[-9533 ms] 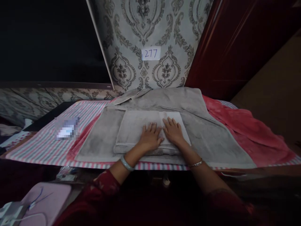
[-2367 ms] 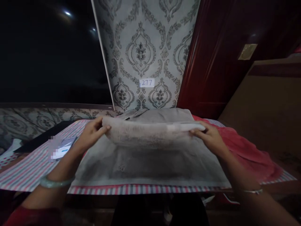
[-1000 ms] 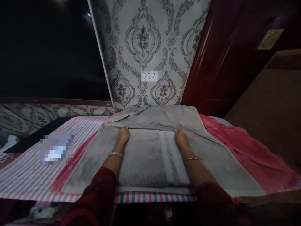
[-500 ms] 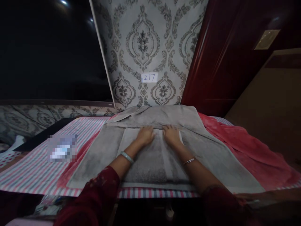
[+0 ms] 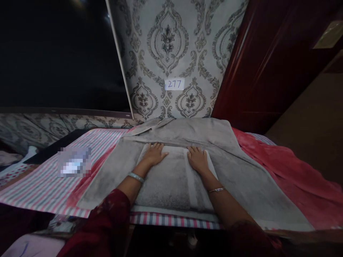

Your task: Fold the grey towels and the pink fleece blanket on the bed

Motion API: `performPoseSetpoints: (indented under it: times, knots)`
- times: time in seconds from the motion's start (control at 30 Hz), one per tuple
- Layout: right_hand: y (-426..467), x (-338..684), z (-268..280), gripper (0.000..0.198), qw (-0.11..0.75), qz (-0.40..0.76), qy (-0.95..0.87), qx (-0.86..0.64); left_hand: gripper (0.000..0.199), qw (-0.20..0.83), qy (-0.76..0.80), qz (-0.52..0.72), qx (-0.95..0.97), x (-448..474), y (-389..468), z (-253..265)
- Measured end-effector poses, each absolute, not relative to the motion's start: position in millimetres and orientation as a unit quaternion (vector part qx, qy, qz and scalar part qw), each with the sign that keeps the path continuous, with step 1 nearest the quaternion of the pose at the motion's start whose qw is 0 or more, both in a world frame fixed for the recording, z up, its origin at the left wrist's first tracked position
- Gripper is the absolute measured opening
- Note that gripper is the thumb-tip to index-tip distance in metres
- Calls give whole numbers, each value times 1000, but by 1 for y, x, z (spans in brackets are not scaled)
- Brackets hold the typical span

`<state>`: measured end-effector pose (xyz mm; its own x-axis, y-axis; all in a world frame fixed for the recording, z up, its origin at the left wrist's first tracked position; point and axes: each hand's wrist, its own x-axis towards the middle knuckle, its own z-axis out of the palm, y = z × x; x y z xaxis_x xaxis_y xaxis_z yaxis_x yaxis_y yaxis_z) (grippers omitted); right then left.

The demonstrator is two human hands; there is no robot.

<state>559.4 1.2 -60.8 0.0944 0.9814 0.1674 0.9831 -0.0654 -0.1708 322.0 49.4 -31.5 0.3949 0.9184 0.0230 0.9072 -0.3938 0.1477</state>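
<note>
A folded grey towel [image 5: 168, 182] with a paler band on its right part lies near the front edge, on top of a spread grey towel [image 5: 115, 167]. My left hand [image 5: 154, 154] rests flat on the far left corner of the folded towel, fingers spread and thumb pointing inward. On the far right part of it, beside the pale band, my right hand [image 5: 197, 159] lies with its fingers apart. Neither hand grips anything. Behind my fingertips the spread towel has creases. Red cloth [image 5: 289, 175] shows from under the grey one on both sides.
Beneath everything is a striped cloth [image 5: 37, 182]. A blurred-out item [image 5: 74, 162] sits on it at the left. A dark television screen [image 5: 59, 57] stands behind on the left. A paper marked 277 [image 5: 174, 84] is on the patterned wall; a dark red panel [image 5: 257, 64] rises at right.
My hands have moved apart across the folded towel, the left one going left. Their fingers are now spread flat. The camera view has shifted slightly.
</note>
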Motion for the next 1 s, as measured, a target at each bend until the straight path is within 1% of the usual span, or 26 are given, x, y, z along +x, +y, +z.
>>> performPoseSetpoints:
  times: [0.17, 0.33, 0.43, 0.5, 0.6, 0.67, 0.8, 1.0]
  knots:
    - [-1, 558, -61, 52, 124, 0, -674, -729, 61, 82, 603, 38, 792, 271, 59, -32]
    - [-2, 557, -49, 52, 120, 18, -670, -733, 60, 85, 621, 25, 779, 274, 57, -20]
    - [-8, 558, -37, 55, 111, 48, -662, -739, 65, 46, 637, 33, 769, 296, 30, -6]
    - [-20, 558, -32, 57, 112, 54, -663, -738, 67, 5, 599, 49, 799, 315, -4, -4]
    - [-51, 552, -35, 57, 114, 41, -697, -707, 70, -3, 472, 65, 879, 342, -60, -17]
    - [-74, 547, -44, 57, 105, 37, -717, -688, 74, 15, 428, 61, 902, 354, -89, -33]
    - [-99, 539, -57, 55, 99, 32, -717, -689, 75, 46, 430, 53, 900, 361, -108, -55]
    - [-97, 540, -56, 55, 101, 44, -713, -693, 77, 18, 485, 62, 872, 330, -97, -54]
